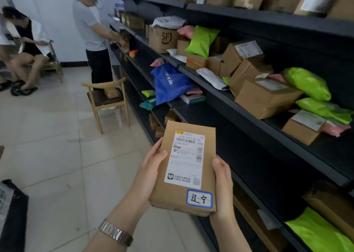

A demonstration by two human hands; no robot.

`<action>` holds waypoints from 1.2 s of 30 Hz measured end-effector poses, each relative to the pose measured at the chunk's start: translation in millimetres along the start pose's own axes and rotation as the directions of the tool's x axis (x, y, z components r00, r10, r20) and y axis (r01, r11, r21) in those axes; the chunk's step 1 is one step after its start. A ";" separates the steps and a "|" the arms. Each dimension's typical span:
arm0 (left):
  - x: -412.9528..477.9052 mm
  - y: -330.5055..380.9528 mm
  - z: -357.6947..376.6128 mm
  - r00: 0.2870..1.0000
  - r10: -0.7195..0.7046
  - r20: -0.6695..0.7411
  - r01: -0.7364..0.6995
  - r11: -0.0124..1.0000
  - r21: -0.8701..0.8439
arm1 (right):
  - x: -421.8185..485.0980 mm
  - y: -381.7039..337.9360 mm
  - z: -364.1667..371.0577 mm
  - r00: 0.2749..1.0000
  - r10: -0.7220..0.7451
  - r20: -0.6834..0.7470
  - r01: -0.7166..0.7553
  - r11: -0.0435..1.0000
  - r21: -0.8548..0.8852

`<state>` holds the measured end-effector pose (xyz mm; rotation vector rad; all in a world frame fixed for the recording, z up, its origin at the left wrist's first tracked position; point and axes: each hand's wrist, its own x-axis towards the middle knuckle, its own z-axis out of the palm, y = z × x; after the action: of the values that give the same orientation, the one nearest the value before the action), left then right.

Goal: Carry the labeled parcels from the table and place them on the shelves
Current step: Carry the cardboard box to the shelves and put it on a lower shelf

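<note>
A brown cardboard parcel (186,167) with a white shipping label and a small blue-bordered handwritten sticker is held upright in front of me. My left hand (151,167) grips its left edge, thumb on the front face. My right hand (223,182) clasps its right edge. The dark metal shelves (268,129) run along my right, close beside the parcel. They hold several cardboard boxes (266,98), green mailer bags (308,83) and a blue bag (170,83).
A wooden chair (106,98) with a small box on its seat stands in the aisle ahead. A person in a grey shirt (92,31) works at the shelves further on. Another person sits at far left. A dark-wrapped parcel (11,213) lies at lower left. Pale tiled floor (67,146).
</note>
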<state>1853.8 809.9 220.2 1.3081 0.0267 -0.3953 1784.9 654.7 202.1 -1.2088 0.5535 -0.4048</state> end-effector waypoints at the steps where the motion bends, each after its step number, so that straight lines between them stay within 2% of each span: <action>1: 19.7 3.7 -6.9 1.000 -0.006 0.000 0.006 1.000 0.008 | 15.7 4.0 13.6 1.000 0.011 0.000 -0.011 1.000 0.003; 9: 189.8 41.5 -35.0 0.999 -0.003 -0.045 0.007 0.996 0.088 | 164.8 22.6 105.8 0.999 0.044 0.007 -0.044 0.999 0.026; 13: 268.1 52.1 -36.1 0.998 -0.041 -0.055 0.047 0.992 0.119 | 232.8 30.5 134.6 0.997 0.065 -0.035 -0.063 0.996 0.056; 21: 404.7 42.1 3.1 0.974 -0.190 0.121 0.159 0.961 0.228 | 330.1 35.2 137.3 0.957 0.064 -0.282 -0.037 0.994 0.099; 28: 497.1 31.9 32.5 0.884 -0.328 0.334 0.192 0.905 0.380 | 375.9 42.4 149.1 0.825 0.016 -0.564 0.055 0.992 0.109; 36: 569.3 43.3 25.3 0.697 -0.472 0.540 0.144 0.830 0.539 | 402.6 69.0 201.9 0.652 0.052 -0.757 0.147 0.970 0.193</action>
<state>2392.8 642.0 130.9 1.5687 -0.4743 -1.2228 2228.3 599.8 112.9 -0.7711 1.1660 -1.0248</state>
